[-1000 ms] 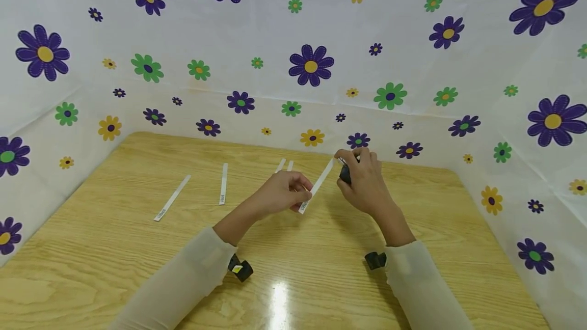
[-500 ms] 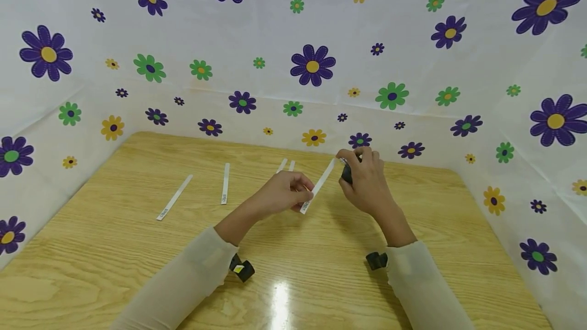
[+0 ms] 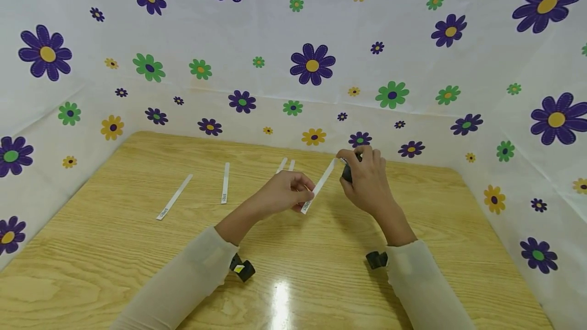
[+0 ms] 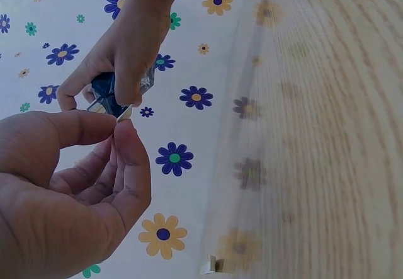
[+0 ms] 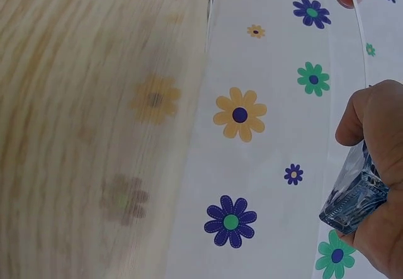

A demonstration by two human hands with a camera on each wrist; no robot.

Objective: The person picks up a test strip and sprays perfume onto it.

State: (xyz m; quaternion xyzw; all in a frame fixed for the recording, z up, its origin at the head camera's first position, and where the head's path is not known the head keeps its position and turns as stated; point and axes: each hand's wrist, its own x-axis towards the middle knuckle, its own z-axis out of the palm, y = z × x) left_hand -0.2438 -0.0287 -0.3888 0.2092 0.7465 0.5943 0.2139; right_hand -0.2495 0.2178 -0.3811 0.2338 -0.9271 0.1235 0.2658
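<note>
My left hand (image 3: 282,193) pinches a white paper strip (image 3: 323,177) near its printed lower end, between thumb and fingers. The strip slants up to the right, its far end at the fingertips of my right hand (image 3: 368,182). That right hand grips a small perfume bottle (image 5: 357,194) of clear, faceted glass with dark blue inside, partly covered by the fingers. Its index finger bends over the bottle's top. In the left wrist view, the strip shows almost edge-on between my left fingertips, with the bottle (image 4: 106,89) just beyond.
On the wooden table (image 3: 321,279) lie two similar strips, one slanted (image 3: 175,196) and one nearly straight (image 3: 225,183). Two more strip ends (image 3: 291,165) show behind my left hand. A white flowered cloth (image 3: 266,24) walls the back and sides. Black wrist cameras (image 3: 242,269) hang at both cuffs.
</note>
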